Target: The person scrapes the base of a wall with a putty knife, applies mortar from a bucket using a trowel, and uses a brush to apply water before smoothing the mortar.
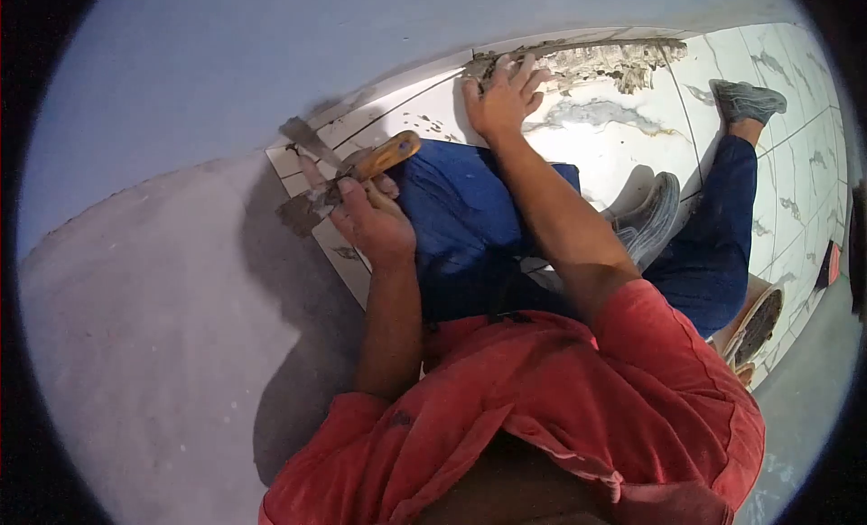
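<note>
My left hand [375, 223] is closed around a putty knife with a yellowish wooden handle [393, 157]. Two flat, mortar-smeared blades stick out past the fingers, an upper blade [309, 137] and a lower blade [302, 213]; a second handle seems to lie in the palm. My right hand [503, 101] reaches forward with fingers spread, touching the strip of grey-brown mortar [483, 66] where the tiles meet the wall. Any small thing under its fingertips is hidden. White marbled tiles [614, 146] lie below that hand, with dark crumbs [429, 123] on them.
A pale wall [271, 65] rises close in front. Rough mortar [623, 65] runs along its foot to the right. Bare grey floor [144, 317] spreads to the left. A bucket [759, 325] with dark contents stands behind my right leg. My shoes [748, 101] rest on the tiles.
</note>
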Motion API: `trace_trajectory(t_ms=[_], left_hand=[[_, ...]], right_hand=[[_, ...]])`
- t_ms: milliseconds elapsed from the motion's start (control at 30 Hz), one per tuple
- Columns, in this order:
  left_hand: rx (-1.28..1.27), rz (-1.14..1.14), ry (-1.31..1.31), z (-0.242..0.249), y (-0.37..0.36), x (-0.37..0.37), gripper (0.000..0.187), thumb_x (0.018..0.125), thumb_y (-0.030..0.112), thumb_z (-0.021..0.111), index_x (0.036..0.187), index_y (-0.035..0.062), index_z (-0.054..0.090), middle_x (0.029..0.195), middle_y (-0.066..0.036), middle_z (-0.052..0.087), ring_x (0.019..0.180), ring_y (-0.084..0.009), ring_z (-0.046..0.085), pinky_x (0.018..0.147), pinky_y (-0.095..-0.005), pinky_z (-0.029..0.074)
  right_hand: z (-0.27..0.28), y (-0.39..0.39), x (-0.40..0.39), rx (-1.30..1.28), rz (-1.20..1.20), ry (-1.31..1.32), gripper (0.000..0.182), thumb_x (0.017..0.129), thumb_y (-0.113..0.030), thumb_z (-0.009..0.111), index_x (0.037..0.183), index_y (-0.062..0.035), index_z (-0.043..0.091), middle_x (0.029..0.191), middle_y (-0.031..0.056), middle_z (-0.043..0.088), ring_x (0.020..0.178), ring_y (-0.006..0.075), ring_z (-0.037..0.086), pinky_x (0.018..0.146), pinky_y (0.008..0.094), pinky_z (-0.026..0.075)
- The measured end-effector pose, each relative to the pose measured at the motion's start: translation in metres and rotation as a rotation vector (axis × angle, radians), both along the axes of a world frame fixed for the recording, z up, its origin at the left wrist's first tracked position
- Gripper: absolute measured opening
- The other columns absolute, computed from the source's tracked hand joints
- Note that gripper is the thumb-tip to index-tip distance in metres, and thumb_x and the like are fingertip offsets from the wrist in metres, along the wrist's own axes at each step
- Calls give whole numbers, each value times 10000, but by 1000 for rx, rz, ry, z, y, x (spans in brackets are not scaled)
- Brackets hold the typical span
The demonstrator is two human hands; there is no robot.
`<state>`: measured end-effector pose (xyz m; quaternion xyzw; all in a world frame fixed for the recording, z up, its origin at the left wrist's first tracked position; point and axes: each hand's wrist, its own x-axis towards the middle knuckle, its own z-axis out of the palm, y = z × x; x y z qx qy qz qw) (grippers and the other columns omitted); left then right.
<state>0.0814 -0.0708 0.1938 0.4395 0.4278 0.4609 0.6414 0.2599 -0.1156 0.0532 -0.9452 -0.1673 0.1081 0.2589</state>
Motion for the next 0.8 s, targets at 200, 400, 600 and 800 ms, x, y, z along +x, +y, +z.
trace_trajectory(t_ms=[200,400,600,800], left_hand=[[71,-38,-18,-8,2,-1,486,1044,234,388,1487,50,307,895,-107,594,692,-148,548,587,-280,473],[-12,-77,-26,-10,6,-9,607,1023,179,380,1576,134,135,1074,-141,597,690,-145,526,572,-274,450],[-4,-92,-41,-9,6,-3,613,1020,192,396,1575,133,141,1067,-139,592,687,-166,529,577,-269,452],[35,-74,-33,-12,8,-2,626,1023,202,413,1577,123,131,1039,-142,596,681,-157,530,570,-275,449]], right_hand=[[-2,1,-10,-55,53,-1,872,857,-602,591,1515,-84,344,1603,283,33,1456,536,-52,1118,690,72],[-8,-23,3,-71,118,-155,621,881,-544,606,1423,-254,521,1608,257,36,1452,545,-46,1105,706,103],[-14,-52,34,-159,171,-343,604,909,-558,561,1437,-271,501,1625,205,61,1466,512,-28,1098,717,94],[-11,-47,41,-169,47,-231,680,913,-595,519,1476,-221,442,1616,249,43,1469,506,-39,1111,694,97]])
